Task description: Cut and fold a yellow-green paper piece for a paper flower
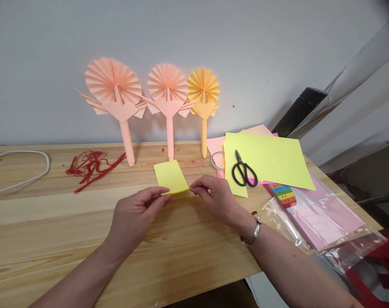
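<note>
A small piece of yellow paper [171, 174] is held just above the wooden table, its near edge folded up into a narrow strip. My left hand [135, 216] pinches the left end of that fold between thumb and fingers. At the right end, my right hand [215, 197] grips the same edge with its fingertips, a silver bracelet [252, 231] around the wrist. Behind the paper, three folded-paper figures with pleated round fans lean on the wall: a large peach one [114, 81], a smaller peach one [168, 83] and an orange one [203, 85].
Black-handled scissors [244, 173] lie on yellow sheets [268, 158] at the right. Nearer the right edge is a plastic packet of pink paper [325, 218]. Tangled red string [92, 169] and a white cable [43, 158] lie on the left. A black cylinder [299, 112] leans behind the sheets.
</note>
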`<state>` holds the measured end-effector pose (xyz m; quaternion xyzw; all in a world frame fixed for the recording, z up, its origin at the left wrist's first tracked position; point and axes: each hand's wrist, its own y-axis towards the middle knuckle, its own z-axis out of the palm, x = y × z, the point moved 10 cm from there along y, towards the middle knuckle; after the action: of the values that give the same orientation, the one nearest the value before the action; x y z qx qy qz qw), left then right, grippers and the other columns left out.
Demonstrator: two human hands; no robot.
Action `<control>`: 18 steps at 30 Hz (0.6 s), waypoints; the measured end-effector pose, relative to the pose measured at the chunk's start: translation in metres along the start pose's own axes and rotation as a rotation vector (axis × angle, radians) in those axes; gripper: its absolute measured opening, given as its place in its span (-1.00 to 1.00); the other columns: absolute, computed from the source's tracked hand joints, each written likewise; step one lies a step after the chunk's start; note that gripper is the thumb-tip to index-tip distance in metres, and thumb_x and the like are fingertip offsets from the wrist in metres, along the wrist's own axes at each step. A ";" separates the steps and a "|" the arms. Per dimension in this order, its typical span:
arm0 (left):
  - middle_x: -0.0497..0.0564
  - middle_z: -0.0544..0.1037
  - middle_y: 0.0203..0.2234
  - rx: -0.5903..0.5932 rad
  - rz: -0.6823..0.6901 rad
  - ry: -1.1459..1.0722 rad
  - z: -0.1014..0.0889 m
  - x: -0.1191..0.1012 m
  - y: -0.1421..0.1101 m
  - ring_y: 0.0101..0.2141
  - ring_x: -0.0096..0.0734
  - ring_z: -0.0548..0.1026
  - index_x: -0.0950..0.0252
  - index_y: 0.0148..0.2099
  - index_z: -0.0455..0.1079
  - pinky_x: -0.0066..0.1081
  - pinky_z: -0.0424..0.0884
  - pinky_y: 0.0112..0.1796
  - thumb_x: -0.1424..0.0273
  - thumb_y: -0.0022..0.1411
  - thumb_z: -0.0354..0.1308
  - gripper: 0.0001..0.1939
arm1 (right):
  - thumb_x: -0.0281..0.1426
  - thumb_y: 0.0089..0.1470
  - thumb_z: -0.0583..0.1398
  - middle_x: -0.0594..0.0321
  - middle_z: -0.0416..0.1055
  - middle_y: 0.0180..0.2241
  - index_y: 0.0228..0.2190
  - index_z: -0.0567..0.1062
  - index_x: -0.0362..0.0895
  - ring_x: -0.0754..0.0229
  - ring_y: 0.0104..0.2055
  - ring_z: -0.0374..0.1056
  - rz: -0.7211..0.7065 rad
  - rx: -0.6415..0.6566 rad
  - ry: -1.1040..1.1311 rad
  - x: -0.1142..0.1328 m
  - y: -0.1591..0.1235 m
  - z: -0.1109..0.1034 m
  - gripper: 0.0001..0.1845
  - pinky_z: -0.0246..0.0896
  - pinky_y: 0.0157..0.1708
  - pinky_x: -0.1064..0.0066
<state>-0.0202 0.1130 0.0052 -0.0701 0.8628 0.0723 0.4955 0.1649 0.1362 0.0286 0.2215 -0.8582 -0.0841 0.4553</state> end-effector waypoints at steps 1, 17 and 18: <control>-0.15 0.61 -0.57 0.000 0.008 0.004 0.000 0.000 0.000 -0.49 -0.40 0.55 0.16 -0.35 0.54 -0.52 0.45 -0.41 0.23 -0.08 0.29 -0.80 | -0.57 0.03 0.16 0.24 0.50 -0.41 -0.42 0.51 -0.16 0.26 -0.36 0.40 0.000 0.002 0.000 0.000 0.000 0.000 -0.87 0.28 -0.35 0.47; -0.17 0.60 -0.59 -0.013 0.043 0.009 -0.003 -0.004 -0.001 -0.52 -0.47 0.53 0.14 -0.38 0.53 -0.57 0.43 -0.42 0.23 -0.04 0.25 -0.85 | -0.57 0.04 0.15 0.24 0.50 -0.42 -0.43 0.50 -0.16 0.27 -0.37 0.39 0.003 0.012 0.002 0.004 0.000 -0.001 -0.86 0.27 -0.36 0.48; -0.17 0.60 -0.58 -0.011 0.042 0.010 -0.002 -0.005 0.000 -0.52 -0.46 0.53 0.15 -0.38 0.53 -0.57 0.43 -0.42 0.23 -0.04 0.25 -0.84 | -0.57 0.04 0.15 0.24 0.50 -0.42 -0.43 0.50 -0.17 0.27 -0.37 0.39 0.004 0.011 0.001 0.004 0.000 -0.001 -0.87 0.27 -0.36 0.48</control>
<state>-0.0199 0.1123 0.0103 -0.0551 0.8661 0.0873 0.4891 0.1635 0.1347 0.0322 0.2225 -0.8589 -0.0783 0.4545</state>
